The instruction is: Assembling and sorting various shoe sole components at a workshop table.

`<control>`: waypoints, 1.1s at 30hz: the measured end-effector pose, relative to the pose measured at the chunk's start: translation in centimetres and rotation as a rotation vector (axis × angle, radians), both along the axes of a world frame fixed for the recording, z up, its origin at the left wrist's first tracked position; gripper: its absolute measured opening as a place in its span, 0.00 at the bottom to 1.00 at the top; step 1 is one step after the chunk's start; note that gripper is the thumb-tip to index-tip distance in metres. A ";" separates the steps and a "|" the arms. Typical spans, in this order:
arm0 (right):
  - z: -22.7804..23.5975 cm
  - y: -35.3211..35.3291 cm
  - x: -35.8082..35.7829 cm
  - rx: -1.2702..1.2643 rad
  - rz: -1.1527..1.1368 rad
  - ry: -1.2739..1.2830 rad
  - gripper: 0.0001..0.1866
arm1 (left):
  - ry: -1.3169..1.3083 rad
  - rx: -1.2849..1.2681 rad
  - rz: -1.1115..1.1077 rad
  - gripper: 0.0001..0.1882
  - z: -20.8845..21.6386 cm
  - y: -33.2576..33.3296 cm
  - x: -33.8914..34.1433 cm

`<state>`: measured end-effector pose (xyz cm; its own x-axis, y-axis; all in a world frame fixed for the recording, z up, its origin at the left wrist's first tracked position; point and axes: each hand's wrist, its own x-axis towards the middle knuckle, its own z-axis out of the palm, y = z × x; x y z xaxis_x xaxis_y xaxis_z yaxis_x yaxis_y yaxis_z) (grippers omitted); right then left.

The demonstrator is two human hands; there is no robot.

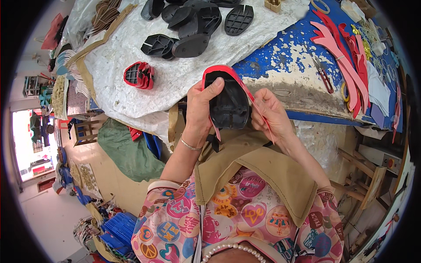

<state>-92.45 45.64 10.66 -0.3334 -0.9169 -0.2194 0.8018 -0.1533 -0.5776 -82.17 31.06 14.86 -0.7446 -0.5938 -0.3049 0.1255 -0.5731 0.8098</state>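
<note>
My left hand (199,105) grips a black shoe sole piece (229,105) by its left side, thumb pressed over the upper rim. A red strip (220,68) runs round the curved far edge of the piece and hangs down on both sides. On the right, my right hand (271,113) pinches the strip's other length, which stands slightly off the piece lower down. Both hands are over the near edge of the table. To the left lies a small stack of red-edged black sole pieces (139,75). Several bare black sole pieces (191,45) are heaped beyond it.
A white plastic sheet (112,101) covers the table's left part. Chipped blue tabletop (280,52) shows at right, with red-handled snips (325,80) and bundled pink and red strips (344,65). A wooden stool (368,184) stands at lower right, green cloth (127,151) at lower left.
</note>
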 end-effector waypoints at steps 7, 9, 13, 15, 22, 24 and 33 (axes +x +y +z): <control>0.0 0.1 0.3 -0.026 -0.031 -0.101 0.06 | 0.036 -0.004 0.035 0.14 -0.2 0.9 -1.2; -0.3 0.2 0.3 0.042 -0.064 -0.018 0.06 | 0.030 -0.080 0.010 0.17 -0.2 1.2 -1.3; -0.2 0.1 0.7 0.085 -0.016 -0.167 0.06 | 0.231 -0.041 -0.153 0.40 -0.5 0.6 -0.4; -0.7 0.1 0.6 -0.024 0.054 -0.248 0.06 | 0.342 0.125 -0.250 0.46 0.7 0.7 -0.6; 0.0 0.0 0.7 0.014 0.204 -0.189 0.09 | 0.428 0.218 -0.506 0.47 -0.5 1.2 0.3; -0.1 0.4 -1.0 0.056 0.232 0.229 0.12 | 0.400 0.279 -0.418 0.43 0.1 1.2 0.4; 3.5 1.0 -1.0 0.221 0.319 1.223 0.12 | 0.534 0.301 -0.344 0.36 0.2 -0.1 1.3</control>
